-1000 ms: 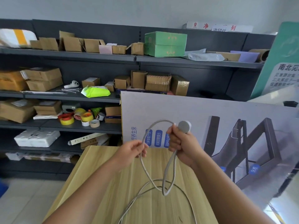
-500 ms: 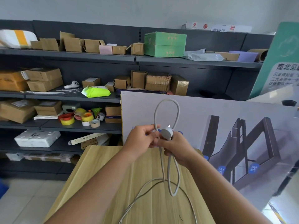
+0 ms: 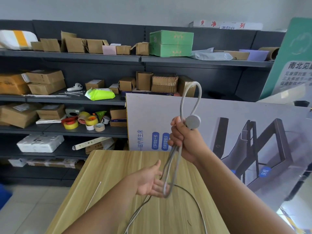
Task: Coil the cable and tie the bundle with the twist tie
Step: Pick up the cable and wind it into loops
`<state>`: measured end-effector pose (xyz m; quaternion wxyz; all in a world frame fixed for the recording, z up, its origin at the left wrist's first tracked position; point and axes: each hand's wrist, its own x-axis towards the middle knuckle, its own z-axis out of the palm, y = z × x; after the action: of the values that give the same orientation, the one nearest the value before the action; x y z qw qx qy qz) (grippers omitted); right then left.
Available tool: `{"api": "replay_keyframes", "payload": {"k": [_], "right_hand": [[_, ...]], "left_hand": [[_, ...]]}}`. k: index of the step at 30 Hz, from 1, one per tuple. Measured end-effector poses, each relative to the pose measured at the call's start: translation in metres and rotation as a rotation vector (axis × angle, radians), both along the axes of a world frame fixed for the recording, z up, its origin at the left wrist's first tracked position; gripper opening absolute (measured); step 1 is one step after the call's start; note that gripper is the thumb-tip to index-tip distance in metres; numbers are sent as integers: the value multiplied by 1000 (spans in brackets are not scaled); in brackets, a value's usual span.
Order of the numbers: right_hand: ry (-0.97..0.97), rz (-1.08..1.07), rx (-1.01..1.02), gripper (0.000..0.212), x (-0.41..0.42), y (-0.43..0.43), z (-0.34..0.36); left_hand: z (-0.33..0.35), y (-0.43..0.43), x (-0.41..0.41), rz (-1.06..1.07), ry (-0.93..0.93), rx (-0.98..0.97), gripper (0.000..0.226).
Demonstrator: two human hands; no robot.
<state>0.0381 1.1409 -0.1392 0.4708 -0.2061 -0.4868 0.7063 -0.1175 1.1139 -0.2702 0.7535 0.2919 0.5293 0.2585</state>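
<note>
My right hand (image 3: 183,139) is raised above the wooden table (image 3: 118,166) and closed around a grey cable (image 3: 196,92) folded into loops, with the round puck end (image 3: 192,122) by the thumb. One loop stands above the fist; others hang below it. My left hand (image 3: 150,182) is lower, palm up and fingers spread, touching the bottom of the hanging loops (image 3: 167,193). The loose cable (image 3: 194,198) trails over the table toward me. A thin white twist tie (image 3: 93,195) lies on the table at the left.
A large printed board (image 3: 236,115) leans behind the table's far edge. Dark shelving (image 3: 67,56) with cardboard boxes, tape rolls (image 3: 84,121) and a green box (image 3: 171,43) fills the back wall. Tiled floor lies to the left of the table.
My right hand rose and moved right with the cable bundle. My left hand let go of the cable at the fist and dropped to the bottom of the hanging loops, now spread.
</note>
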Motion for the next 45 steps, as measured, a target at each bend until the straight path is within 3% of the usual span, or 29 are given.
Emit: {"api": "replay_keyframes", "payload": {"k": [3,7,10,13,18,20,24,28,34,39,41,43,45], "right_hand": [[79,86,-62,21,-1,-11,7],[28,140,-124,16,8,-24,21],[-164,57,4,10,23,-27,26],[-390,-175,46,14,32,-14,11],[-515,-278,-123,23,25,10,-24],[-486,-235,-202,25,22,16,-36],[-226,-24,-387,41,16,16,-42],[-43,14,-432,32,7,15,-34],[-31,-4,-344,13,12,18,-33],[-36,-2,-378,15,13,16,-40],[-30,55,-355,21,15,11,-36],[-71,139,-288,24,17,4,-26],[-91,253,-211,29,16,-3,-15]], "left_hand": [[-11,18,8,414,-344,-36,50],[-19,29,-11,776,-357,-111,16],[-14,29,-28,902,-411,-158,9],[6,20,-27,772,-398,-25,22],[42,-2,2,419,-39,568,48],[53,-9,12,347,119,753,53],[57,-19,19,26,465,1013,65],[49,-33,26,9,542,1108,69],[47,-41,21,10,540,1116,64],[47,-48,18,-47,428,1077,29],[42,-42,12,120,410,1024,21],[30,-27,4,307,518,935,36],[14,-7,-4,315,637,846,67]]}}
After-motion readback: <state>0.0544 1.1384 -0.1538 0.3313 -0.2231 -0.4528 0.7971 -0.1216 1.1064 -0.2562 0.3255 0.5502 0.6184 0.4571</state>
